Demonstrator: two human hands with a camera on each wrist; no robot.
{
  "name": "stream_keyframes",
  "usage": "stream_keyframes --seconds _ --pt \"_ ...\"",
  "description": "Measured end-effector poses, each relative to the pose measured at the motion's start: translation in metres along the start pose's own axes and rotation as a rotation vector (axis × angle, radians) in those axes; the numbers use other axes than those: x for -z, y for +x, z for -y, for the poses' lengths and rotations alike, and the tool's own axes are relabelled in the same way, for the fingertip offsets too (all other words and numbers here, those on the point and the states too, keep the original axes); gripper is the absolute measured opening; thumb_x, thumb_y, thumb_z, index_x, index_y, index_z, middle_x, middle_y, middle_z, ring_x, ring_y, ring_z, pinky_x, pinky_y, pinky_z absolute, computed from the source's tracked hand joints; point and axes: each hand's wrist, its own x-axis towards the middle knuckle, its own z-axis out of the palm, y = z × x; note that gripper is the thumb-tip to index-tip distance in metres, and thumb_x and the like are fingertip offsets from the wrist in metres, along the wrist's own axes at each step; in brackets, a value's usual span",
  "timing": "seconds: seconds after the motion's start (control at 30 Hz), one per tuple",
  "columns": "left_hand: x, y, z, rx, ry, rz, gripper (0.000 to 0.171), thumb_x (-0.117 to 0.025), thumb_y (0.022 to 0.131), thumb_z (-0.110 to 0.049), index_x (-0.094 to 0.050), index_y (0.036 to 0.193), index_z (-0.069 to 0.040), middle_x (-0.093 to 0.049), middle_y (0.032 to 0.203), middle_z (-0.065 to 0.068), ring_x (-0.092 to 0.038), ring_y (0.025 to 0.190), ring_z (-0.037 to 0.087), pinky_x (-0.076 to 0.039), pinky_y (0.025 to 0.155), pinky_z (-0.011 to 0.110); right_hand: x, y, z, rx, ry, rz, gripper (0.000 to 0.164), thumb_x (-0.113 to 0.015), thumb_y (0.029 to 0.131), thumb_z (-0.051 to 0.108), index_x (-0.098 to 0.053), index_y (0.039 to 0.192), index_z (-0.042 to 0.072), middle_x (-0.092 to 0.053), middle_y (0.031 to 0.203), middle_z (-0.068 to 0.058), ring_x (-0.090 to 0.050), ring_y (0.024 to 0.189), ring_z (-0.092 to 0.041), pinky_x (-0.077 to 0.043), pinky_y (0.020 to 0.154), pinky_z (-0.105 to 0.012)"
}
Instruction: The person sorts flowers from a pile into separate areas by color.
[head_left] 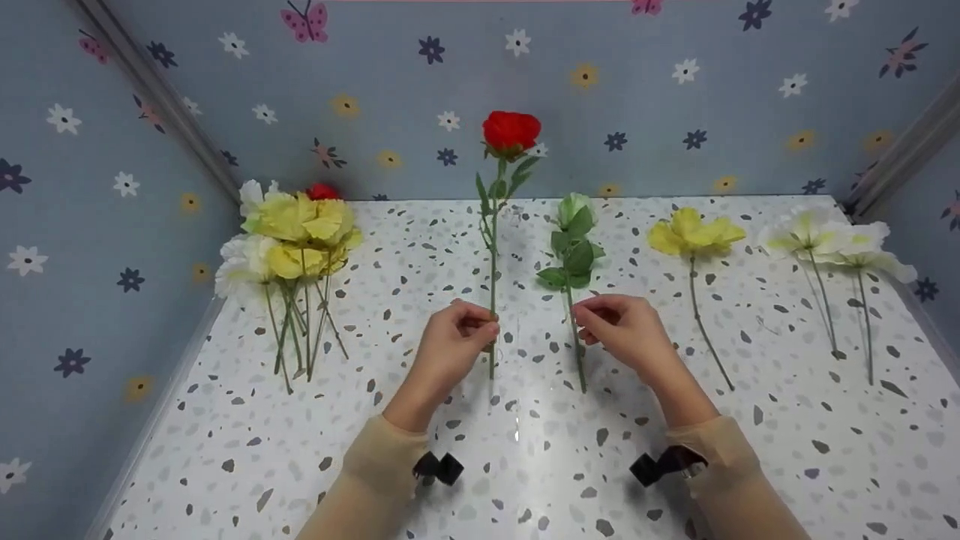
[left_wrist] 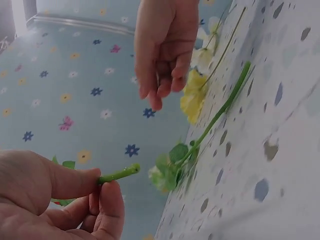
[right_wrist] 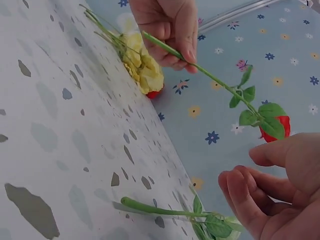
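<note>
My left hand [head_left: 451, 342] pinches the lower stem of a red rose [head_left: 512, 132] between thumb and fingers. The rose is held upright, its bloom against the patterned wall in the head view. In the left wrist view its cut stem end [left_wrist: 125, 172] pokes out past the fingertips. A pale green-white rose [head_left: 576, 213] with several leaves lies on the table to the right. My right hand [head_left: 628, 330] hovers over that rose's stem, fingers loosely bent. The right wrist view shows a gap between thumb and fingers [right_wrist: 245, 200], with nothing held and the stem below.
On the left lies a pile of yellow and white flowers [head_left: 300, 225], a red bloom [head_left: 322, 192] behind it. A single yellow flower [head_left: 694, 234] and white flowers [head_left: 810, 232] lie on the right. Patterned walls [head_left: 480, 82] enclose the speckled table [head_left: 517, 480].
</note>
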Motion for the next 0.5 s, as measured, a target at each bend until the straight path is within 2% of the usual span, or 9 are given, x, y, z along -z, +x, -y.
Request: stream_keyframes --seconds 0.23,0.33,0.5 --pt "-0.035 -0.017 0.003 -0.031 0.043 0.095 0.01 -0.072 0.091 -0.004 -0.069 0.1 -0.003 -0.067 0.09 0.007 -0.065 0.079 0.017 -0.057 0.071 0.028 -0.02 -0.007 0.008 0.056 0.024 0.082 0.036 -0.073 0.094 0.038 -0.073 0.117 0.011 -0.073 0.102 -0.018 -0.068 0.091 -0.042 -0.058 0.075 -0.049" --pt "-0.044 -0.021 0.005 -0.065 0.066 0.136 0.01 -0.072 0.091 -0.005 -0.069 0.1 -0.004 -0.067 0.088 0.005 -0.065 0.079 0.016 -0.057 0.071 0.028 -0.027 -0.01 0.011 0.072 0.041 0.08 0.036 -0.076 0.092 0.037 -0.074 0.116 0.011 -0.074 0.1 -0.013 -0.068 0.091 -0.04 -0.058 0.07 -0.042" --pt "-0.05 -0.024 0.006 -0.083 0.074 0.149 0.009 -0.072 0.091 -0.005 -0.068 0.099 -0.005 -0.068 0.087 0.003 -0.066 0.078 0.014 -0.058 0.071 0.028 -0.035 -0.012 0.012 0.098 0.045 0.025 0.026 -0.08 0.089 0.025 -0.075 0.109 0.008 -0.074 0.093 -0.008 -0.07 0.082 -0.027 -0.058 0.068 -0.033"
